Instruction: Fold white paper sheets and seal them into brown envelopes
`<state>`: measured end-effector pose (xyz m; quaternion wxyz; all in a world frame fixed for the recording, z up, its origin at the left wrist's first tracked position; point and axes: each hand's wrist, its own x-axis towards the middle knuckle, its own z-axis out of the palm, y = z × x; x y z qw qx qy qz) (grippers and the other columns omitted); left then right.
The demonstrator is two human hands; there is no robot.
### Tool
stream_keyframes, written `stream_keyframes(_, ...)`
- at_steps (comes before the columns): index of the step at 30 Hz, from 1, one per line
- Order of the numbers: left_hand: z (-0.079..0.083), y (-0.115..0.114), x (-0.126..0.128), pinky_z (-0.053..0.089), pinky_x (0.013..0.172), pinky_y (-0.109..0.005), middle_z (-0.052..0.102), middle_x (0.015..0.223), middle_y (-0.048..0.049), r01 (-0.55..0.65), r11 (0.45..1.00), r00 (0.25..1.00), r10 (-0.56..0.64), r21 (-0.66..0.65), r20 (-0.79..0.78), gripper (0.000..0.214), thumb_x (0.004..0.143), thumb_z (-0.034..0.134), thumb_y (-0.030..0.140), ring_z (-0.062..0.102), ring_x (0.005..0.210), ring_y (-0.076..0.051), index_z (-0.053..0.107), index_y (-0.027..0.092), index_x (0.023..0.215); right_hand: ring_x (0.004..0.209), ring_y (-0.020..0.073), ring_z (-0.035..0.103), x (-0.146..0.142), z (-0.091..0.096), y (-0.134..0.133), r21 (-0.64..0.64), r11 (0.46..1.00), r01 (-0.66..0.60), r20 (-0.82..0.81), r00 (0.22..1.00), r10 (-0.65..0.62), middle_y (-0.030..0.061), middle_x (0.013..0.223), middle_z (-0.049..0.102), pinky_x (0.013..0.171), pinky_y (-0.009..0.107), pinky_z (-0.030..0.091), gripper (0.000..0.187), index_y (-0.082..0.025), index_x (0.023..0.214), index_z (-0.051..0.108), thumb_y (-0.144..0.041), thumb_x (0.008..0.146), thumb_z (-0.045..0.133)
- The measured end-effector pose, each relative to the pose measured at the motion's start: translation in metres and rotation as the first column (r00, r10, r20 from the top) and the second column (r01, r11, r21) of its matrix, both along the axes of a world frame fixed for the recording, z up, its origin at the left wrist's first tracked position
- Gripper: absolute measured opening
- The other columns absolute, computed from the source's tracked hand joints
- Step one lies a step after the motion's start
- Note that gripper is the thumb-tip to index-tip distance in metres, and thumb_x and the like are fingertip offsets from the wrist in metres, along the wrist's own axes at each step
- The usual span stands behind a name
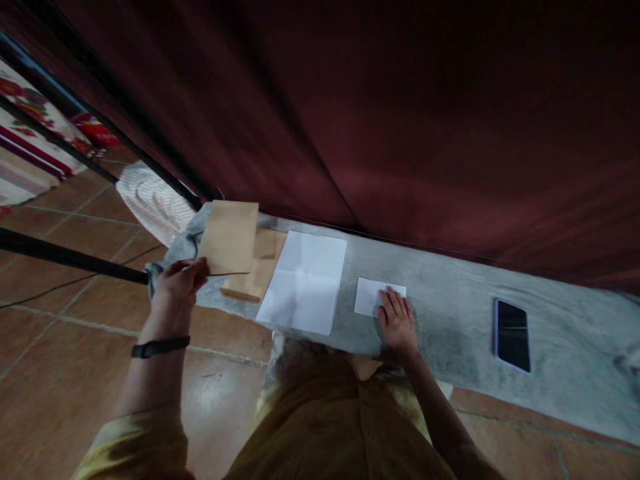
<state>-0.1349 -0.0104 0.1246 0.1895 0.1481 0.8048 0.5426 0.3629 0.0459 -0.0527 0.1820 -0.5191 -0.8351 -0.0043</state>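
Note:
Pinched by its lower left corner, a brown kraft envelope (231, 238) is in my left hand (176, 288). It hangs over a stack of similar brown envelopes (243, 285), partly covering them. My right hand (399, 323) lies with fingers outstretched on a small white folded paper (369, 297), pressing its right part against the grey cloth. Between the stack and this paper lies a larger white sheet (304, 283) with faint crease lines.
A phone (512, 335) lies at the right on the narrow grey cloth-covered surface (450, 313). A dark red curtain (400, 133) hangs along its far side. Black metal bars (75, 259) and a striped cloth (156, 202) are at the left, above the tiled floor (65, 360).

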Motion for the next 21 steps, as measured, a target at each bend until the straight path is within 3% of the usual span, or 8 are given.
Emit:
stream_keyframes(2, -0.003, -0.001, 0.029, 0.046, 0.054, -0.016, 0.053, 0.055, 0.0082, 0.041, 0.997, 0.973, -0.055, 0.066, 0.224, 0.022, 0.085, 0.062, 0.007, 0.049, 0.049, -0.005, 0.05, 0.016, 0.068, 0.144, 0.0278, 0.042, 0.0, 0.0, 0.0, -0.009, 1.0, 0.004, -0.005, 1.0, -0.004, 0.0111, 0.157, 0.046, 0.12, 0.05, 0.028, 0.049, -0.018, 0.151, 0.047, -0.032, 0.104, 0.04)
stream_keyframes(5, -0.021, -0.002, 0.09, 0.053, 0.058, -0.018, 0.063, 0.063, 0.0064, 0.059, 0.987, 0.872, -0.125, 0.151, 0.473, 0.028, 0.076, 0.07, 0.003, 0.063, 0.057, -0.007, 0.048, 0.017, 0.067, 0.145, 0.0276, 0.042, -0.001, 0.0, 0.0, -0.018, 1.0, 0.0, -0.021, 1.0, 0.0, 0.0107, 0.157, 0.046, 0.12, 0.05, 0.029, 0.049, -0.019, 0.151, 0.046, -0.032, 0.104, 0.039)
stream_keyframes(8, -0.047, -0.002, 0.155, 0.058, 0.065, -0.023, 0.071, 0.071, 0.0024, 0.059, 0.977, 0.757, -0.178, 0.206, 0.628, 0.032, 0.068, 0.077, 0.002, 0.073, 0.07, -0.014, 0.05, 0.018, 0.067, 0.145, 0.027, 0.041, -0.001, 0.001, 0.0, -0.024, 1.0, 0.003, -0.031, 1.0, -0.004, 0.0104, 0.157, 0.046, 0.12, 0.05, 0.029, 0.05, -0.019, 0.152, 0.046, -0.031, 0.104, 0.04)
stream_keyframes(11, -0.068, -0.001, 0.2, 0.06, 0.067, -0.026, 0.073, 0.072, 0.0003, 0.051, 0.969, 0.676, -0.212, 0.241, 0.706, 0.033, 0.065, 0.082, 0.004, 0.074, 0.07, -0.016, 0.052, 0.019, 0.068, 0.145, 0.0267, 0.041, -0.001, 0.003, 0.0, -0.025, 1.0, 0.011, -0.031, 0.999, -0.011, 0.0107, 0.157, 0.046, 0.12, 0.05, 0.029, 0.049, -0.019, 0.151, 0.046, -0.031, 0.104, 0.041)
stream_keyframes(14, -0.078, 0.002, 0.212, 0.06, 0.069, -0.027, 0.073, 0.071, 0.0024, 0.031, 0.962, 0.649, -0.227, 0.272, 0.727, 0.034, 0.064, 0.082, 0.005, 0.073, 0.069, -0.015, 0.052, 0.02, 0.068, 0.146, 0.0266, 0.04, -0.002, 0.005, 0.0, -0.029, 1.0, 0.003, -0.036, 0.999, -0.004, 0.0107, 0.157, 0.046, 0.12, 0.05, 0.03, 0.049, -0.018, 0.151, 0.046, -0.031, 0.104, 0.04)
stream_keyframes(21, -0.084, 0.01, 0.179, 0.061, 0.075, -0.026, 0.074, 0.072, 0.0013, 0.042, 0.964, 0.661, -0.224, 0.264, 0.716, 0.029, 0.061, 0.083, 0.004, 0.072, 0.07, -0.013, 0.058, 0.018, 0.066, 0.146, 0.0274, 0.04, -0.002, 0.008, 0.001, -0.058, 0.998, 0.008, -0.044, 0.999, -0.011, 0.0111, 0.157, 0.046, 0.12, 0.05, 0.029, 0.048, -0.017, 0.15, 0.047, -0.03, 0.104, 0.04)
